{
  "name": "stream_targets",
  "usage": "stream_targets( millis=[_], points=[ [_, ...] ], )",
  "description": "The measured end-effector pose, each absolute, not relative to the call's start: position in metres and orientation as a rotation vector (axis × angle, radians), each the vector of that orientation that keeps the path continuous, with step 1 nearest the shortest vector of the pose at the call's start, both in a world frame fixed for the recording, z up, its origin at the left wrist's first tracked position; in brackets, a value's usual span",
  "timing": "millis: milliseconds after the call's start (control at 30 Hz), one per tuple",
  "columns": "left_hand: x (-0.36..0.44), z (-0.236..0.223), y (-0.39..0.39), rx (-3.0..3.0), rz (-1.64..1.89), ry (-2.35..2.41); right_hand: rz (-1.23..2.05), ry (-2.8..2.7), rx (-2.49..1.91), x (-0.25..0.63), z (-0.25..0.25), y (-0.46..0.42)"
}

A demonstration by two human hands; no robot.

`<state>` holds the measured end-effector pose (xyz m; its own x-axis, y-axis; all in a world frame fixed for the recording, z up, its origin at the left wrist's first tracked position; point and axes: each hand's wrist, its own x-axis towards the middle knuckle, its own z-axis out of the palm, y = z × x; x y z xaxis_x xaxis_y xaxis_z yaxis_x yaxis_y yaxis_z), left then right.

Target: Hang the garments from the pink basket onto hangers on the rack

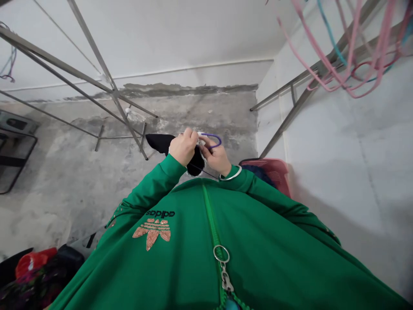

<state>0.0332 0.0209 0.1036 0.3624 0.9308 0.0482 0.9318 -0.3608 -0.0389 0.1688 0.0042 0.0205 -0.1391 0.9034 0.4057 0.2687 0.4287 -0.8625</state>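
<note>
In front of my chest, my left hand (183, 147) is closed with fingers pinched on a black garment with white edging (158, 142). My right hand (217, 157) meets it at the fingertips, closed around a purple clothes hanger (219, 140). The hanger's curved end loops over the right fingers, and a thin dark line of it runs below the hands. Part of the black cloth hangs beneath both hands. The exact contact at the fingertips is hidden. A silver bangle circles my right wrist, at the green sleeve's cuff.
Metal drying-rack bars (111, 82) cross on the left, with more rack bars (292, 103) on the right. Pink and blue hangers (351, 86) hang at upper right. A pink basket (280, 170) with dark cloth stands by the right wall. A red container (27, 263) lies lower left.
</note>
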Motion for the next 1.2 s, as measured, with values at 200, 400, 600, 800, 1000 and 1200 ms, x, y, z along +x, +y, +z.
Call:
stream_targets(
  millis=[200, 400, 600, 800, 1000, 1200],
  points=[
    [0.016, 0.095, 0.022, -2.743, -0.199, -1.593, 0.656, -1.617, -1.015, 0.184, 0.031, 0.016],
    [0.012, 0.098, 0.034, -2.63, -0.191, -1.617, 0.619, -1.724, -0.927, 0.205, 0.049, 0.029],
    [0.024, 0.105, 0.041, -2.748, 0.117, -1.684, 0.578, -1.91, -0.991, 0.216, 0.062, 0.046],
    [0.013, 0.107, 0.054, -2.697, -0.162, -1.694, 0.286, -1.668, -1.214, 0.216, 0.047, 0.036],
    [-0.009, 0.122, 0.057, -2.652, -0.294, -1.681, 0.35, -1.705, -1.271, 0.213, -0.043, 0.009],
    [-0.01, 0.139, 0.042, -2.705, -0.284, -1.581, 0.671, -1.721, -1.387, 0.195, -0.077, 0.054]
  ],
)
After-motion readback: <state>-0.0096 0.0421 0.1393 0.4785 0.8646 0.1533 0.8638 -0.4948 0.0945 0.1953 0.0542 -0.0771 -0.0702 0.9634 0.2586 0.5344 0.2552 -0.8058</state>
